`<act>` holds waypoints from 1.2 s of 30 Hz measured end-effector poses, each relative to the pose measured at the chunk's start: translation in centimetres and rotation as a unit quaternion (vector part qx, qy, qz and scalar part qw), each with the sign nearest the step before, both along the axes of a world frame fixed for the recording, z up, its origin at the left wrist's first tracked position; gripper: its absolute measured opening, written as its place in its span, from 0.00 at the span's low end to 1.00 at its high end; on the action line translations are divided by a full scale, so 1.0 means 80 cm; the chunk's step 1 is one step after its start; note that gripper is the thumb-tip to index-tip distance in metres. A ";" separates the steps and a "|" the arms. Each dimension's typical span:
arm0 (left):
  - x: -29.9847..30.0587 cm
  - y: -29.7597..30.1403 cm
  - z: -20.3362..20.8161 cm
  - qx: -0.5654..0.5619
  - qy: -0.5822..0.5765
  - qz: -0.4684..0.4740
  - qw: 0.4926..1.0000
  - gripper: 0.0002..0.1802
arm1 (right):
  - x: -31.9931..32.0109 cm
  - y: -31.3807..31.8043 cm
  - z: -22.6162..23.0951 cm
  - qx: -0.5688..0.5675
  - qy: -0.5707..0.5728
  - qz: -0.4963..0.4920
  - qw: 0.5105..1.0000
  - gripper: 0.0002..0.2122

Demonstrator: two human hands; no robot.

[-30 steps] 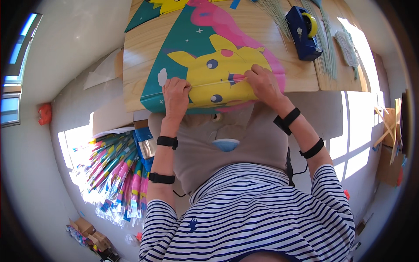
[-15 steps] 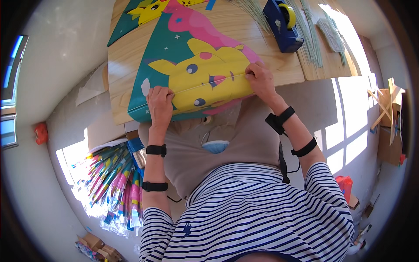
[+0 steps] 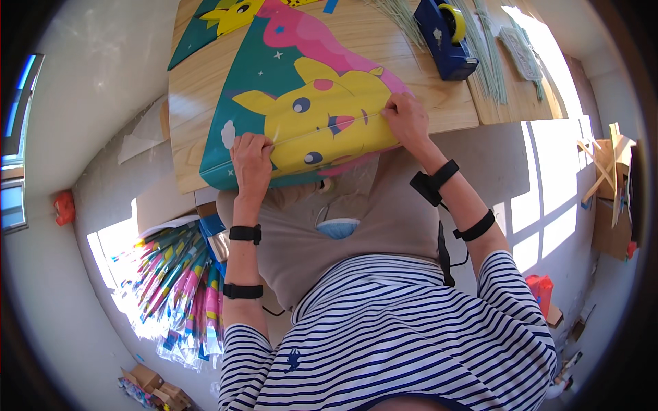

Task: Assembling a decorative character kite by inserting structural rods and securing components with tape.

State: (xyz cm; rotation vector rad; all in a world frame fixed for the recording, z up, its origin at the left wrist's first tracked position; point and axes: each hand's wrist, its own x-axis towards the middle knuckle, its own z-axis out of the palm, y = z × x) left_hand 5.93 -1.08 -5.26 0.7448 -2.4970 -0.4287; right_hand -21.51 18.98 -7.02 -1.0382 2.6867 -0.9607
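Note:
A triangular printed kite sail point(image 3: 319, 103), teal, pink and yellow with a yellow cartoon face, lies over the table's near edge, its lower part hanging toward my lap. A straight ridge or seam crosses the face from side to side. My left hand point(image 3: 251, 164) is closed in a pinch on this line at the left, beside a white cloud print. At the right end of the same line, my right hand point(image 3: 409, 120) pinches the sail with bent fingers. Whether a thin rod lies inside the seam is hidden.
A second printed sail point(image 3: 223, 24) lies at the far left of the wooden table point(image 3: 439, 109). Far right are a blue tape dispenser point(image 3: 445, 41), thin pale-green rods point(image 3: 488, 61) and a clear plastic box point(image 3: 521, 51). Bagged colourful bundles point(image 3: 178, 281) stand at lower left.
My right hand has shifted very slightly left and up along the seam. The left hand and the sail are almost where they were.

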 end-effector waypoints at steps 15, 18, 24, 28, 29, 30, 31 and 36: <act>-0.001 -0.003 -0.007 0.020 -0.014 0.004 1.000 0.05 | 0.004 -0.003 -0.002 0.029 0.018 -0.010 0.999 0.07; 0.001 -0.003 -0.007 0.018 -0.019 0.006 1.000 0.05 | 0.006 -0.005 0.001 0.024 0.016 -0.011 1.000 0.07; 0.001 -0.002 -0.006 0.018 -0.012 0.003 1.000 0.05 | 0.003 -0.004 0.000 0.021 0.013 -0.007 1.000 0.08; 0.000 -0.002 -0.007 0.021 -0.011 0.004 1.000 0.04 | 0.004 -0.008 0.003 0.019 -0.011 -0.020 1.000 0.11; 0.001 -0.002 -0.007 0.020 -0.013 0.007 1.000 0.04 | 0.008 -0.010 0.010 0.035 -0.011 -0.023 0.999 0.12; 0.001 -0.003 -0.007 0.022 -0.013 0.007 1.000 0.04 | 0.011 -0.012 0.013 0.051 -0.011 -0.026 0.998 0.12; 0.000 -0.003 -0.007 0.023 -0.012 0.005 1.000 0.04 | 0.013 -0.012 0.013 0.053 -0.005 -0.029 0.998 0.13; 0.010 -0.005 -0.003 0.024 -0.005 0.007 1.000 0.04 | 0.016 -0.012 0.012 0.056 0.003 -0.031 0.998 0.14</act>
